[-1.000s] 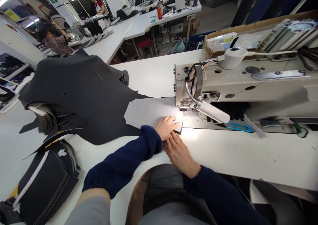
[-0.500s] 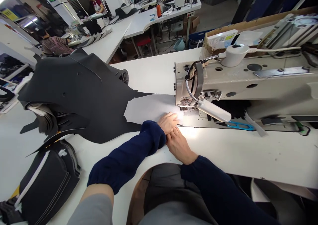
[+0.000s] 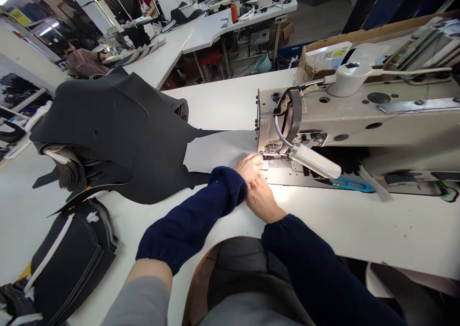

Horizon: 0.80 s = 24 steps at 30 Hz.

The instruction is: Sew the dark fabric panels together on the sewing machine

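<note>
My left hand (image 3: 249,167) lies flat, fingers together, on a grey fabric piece (image 3: 215,153) right at the presser foot (image 3: 269,154) of the sewing machine (image 3: 345,120). Just below it, my right hand (image 3: 261,199) rests against the near edge of the same piece, fingers stretched toward the needle and partly hidden under the left hand. The grey piece runs left and joins a large dark panel (image 3: 118,134) draped over a stack. The machine's lamp (image 3: 312,160) lights the spot.
A pile of dark stitched pieces (image 3: 68,259) lies at the near left of the white table (image 3: 323,220). Blue-handled scissors (image 3: 350,185) lie under the machine arm. A cardboard box (image 3: 323,57) stands behind the machine. Other people work at tables far back left.
Both hands have slid forward with the grey piece toward the presser foot; its right edge now sits under the machine head.
</note>
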Available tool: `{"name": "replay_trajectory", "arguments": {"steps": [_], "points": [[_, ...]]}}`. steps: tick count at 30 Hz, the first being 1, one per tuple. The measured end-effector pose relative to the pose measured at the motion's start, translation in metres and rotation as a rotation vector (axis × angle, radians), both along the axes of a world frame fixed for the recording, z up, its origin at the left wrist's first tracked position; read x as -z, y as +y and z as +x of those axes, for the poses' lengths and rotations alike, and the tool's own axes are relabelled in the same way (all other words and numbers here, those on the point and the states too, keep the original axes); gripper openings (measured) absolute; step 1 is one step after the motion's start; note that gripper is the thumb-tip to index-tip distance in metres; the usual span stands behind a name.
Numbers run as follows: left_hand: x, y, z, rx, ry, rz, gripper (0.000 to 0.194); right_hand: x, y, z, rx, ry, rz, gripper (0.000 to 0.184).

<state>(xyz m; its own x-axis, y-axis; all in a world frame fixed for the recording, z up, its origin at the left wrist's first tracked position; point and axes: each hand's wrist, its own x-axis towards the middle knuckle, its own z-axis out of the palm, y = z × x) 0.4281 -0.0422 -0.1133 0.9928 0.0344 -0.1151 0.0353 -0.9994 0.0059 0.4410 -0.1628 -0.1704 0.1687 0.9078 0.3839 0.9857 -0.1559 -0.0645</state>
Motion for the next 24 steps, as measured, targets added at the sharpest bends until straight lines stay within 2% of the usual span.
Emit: {"name": "replay_trajectory", "arguments": {"steps": [5,12,15,21,24], "points": [[0.006,0.009,0.013,-0.072,-0.051,-0.042,0.03,-0.003,0.01,0.012,0.021,-0.026,-0.017,0.039],[-0.006,0.011,0.026,-0.136,-0.01,-0.049,0.022,-0.004,0.014,0.021,0.046,0.028,-0.042,0.037],[-0.005,0.012,0.027,-0.124,-0.017,-0.017,0.023,-0.009,0.001,0.017,0.066,0.029,-0.022,0.035],[-0.002,0.013,0.026,-0.075,-0.012,0.024,0.025,-0.015,-0.043,0.0,0.097,0.033,0.055,0.03],[-0.004,0.009,0.022,-0.077,-0.032,0.018,0.024,-0.015,-0.051,-0.002,0.083,0.039,0.074,0.028]]}}
